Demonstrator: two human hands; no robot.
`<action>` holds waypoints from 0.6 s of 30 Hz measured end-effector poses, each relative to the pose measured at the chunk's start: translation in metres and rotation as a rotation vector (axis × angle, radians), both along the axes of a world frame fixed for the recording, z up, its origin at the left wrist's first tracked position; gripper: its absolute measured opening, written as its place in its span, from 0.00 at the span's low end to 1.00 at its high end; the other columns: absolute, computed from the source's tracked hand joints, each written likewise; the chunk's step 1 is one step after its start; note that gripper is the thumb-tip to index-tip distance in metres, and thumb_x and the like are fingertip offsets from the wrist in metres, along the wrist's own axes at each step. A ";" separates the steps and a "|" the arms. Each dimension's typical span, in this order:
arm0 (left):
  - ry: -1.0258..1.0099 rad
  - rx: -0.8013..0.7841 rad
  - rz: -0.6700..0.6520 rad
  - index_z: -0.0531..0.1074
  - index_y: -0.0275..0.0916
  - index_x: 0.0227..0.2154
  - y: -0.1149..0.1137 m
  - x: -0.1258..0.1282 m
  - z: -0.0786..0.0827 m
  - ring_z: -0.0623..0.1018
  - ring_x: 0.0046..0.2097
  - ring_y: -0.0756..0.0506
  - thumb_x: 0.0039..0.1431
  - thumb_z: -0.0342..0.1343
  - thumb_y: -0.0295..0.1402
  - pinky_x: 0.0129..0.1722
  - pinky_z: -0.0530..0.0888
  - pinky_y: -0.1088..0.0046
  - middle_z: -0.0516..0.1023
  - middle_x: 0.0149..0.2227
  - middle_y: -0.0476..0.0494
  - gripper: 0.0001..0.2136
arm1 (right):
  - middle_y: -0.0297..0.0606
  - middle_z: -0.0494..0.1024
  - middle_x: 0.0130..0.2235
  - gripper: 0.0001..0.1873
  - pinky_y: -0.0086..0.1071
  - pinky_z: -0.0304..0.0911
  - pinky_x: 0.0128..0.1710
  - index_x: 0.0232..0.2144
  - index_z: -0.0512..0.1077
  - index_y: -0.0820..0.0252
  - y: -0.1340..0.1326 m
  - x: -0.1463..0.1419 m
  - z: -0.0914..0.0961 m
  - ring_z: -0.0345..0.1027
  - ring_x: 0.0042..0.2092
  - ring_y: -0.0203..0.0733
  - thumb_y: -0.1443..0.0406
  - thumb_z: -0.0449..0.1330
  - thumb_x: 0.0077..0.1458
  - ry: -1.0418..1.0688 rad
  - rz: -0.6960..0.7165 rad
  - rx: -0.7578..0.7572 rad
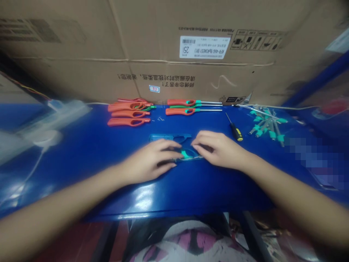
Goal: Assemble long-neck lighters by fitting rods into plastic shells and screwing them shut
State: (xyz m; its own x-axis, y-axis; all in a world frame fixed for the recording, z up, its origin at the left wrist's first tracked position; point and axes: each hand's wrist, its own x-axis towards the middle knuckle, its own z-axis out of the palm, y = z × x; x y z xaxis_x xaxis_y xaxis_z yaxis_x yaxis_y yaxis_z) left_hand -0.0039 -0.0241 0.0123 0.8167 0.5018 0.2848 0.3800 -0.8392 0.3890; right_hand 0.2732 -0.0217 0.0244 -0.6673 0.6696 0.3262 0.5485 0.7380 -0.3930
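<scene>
My left hand (151,160) and my right hand (216,149) rest on the blue table (191,185), fingertips meeting over a blue lighter shell (188,155) with a small green part inside it. Both hands pinch at this piece; much of it is hidden under my fingers. A second blue shell half (169,138) lies flat just behind my hands.
Orange lighter shells (128,113) lie stacked at the back left. Assembled orange lighters with metal tubes (191,107) lie beside them. A yellow-handled screwdriver (234,129) and a pile of green-tipped metal tubes (267,125) sit right. Cardboard boxes (174,47) wall the back.
</scene>
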 end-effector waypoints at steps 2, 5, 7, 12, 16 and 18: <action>0.046 0.056 0.018 0.76 0.43 0.52 0.002 -0.004 0.007 0.74 0.58 0.40 0.66 0.56 0.34 0.59 0.71 0.58 0.74 0.58 0.40 0.13 | 0.44 0.77 0.45 0.13 0.40 0.69 0.47 0.48 0.76 0.60 0.004 0.003 -0.001 0.71 0.46 0.46 0.68 0.55 0.65 -0.016 -0.036 0.078; 0.129 0.133 0.062 0.75 0.42 0.54 0.005 -0.012 0.017 0.78 0.52 0.40 0.64 0.58 0.38 0.57 0.73 0.58 0.78 0.53 0.41 0.17 | 0.48 0.72 0.55 0.21 0.49 0.66 0.54 0.57 0.72 0.57 0.009 0.006 -0.004 0.65 0.55 0.52 0.71 0.53 0.64 -0.094 -0.035 0.133; 0.175 0.146 0.077 0.75 0.41 0.53 0.007 -0.016 0.020 0.80 0.49 0.40 0.63 0.58 0.40 0.52 0.76 0.61 0.80 0.50 0.42 0.18 | 0.47 0.68 0.62 0.28 0.55 0.63 0.57 0.61 0.69 0.52 0.012 0.007 -0.007 0.61 0.59 0.54 0.75 0.51 0.61 -0.175 -0.022 0.112; 0.193 0.142 0.027 0.78 0.43 0.50 0.010 -0.019 0.017 0.81 0.47 0.42 0.65 0.56 0.38 0.47 0.78 0.65 0.82 0.47 0.43 0.14 | 0.43 0.64 0.66 0.30 0.58 0.57 0.61 0.61 0.70 0.48 0.014 0.008 -0.012 0.56 0.64 0.55 0.75 0.50 0.62 -0.256 -0.027 0.025; 0.162 0.184 0.017 0.77 0.44 0.53 0.011 -0.017 0.013 0.80 0.47 0.43 0.68 0.54 0.37 0.47 0.77 0.65 0.81 0.49 0.43 0.14 | 0.45 0.70 0.61 0.21 0.55 0.60 0.59 0.56 0.74 0.53 0.016 0.009 -0.011 0.62 0.61 0.54 0.70 0.50 0.66 -0.222 -0.091 0.041; 0.150 0.203 0.010 0.77 0.45 0.53 0.011 -0.015 0.011 0.80 0.48 0.43 0.69 0.54 0.36 0.48 0.77 0.65 0.81 0.50 0.44 0.13 | 0.46 0.72 0.59 0.17 0.53 0.61 0.57 0.52 0.74 0.55 0.017 0.010 -0.011 0.64 0.59 0.54 0.68 0.52 0.65 -0.218 -0.125 0.054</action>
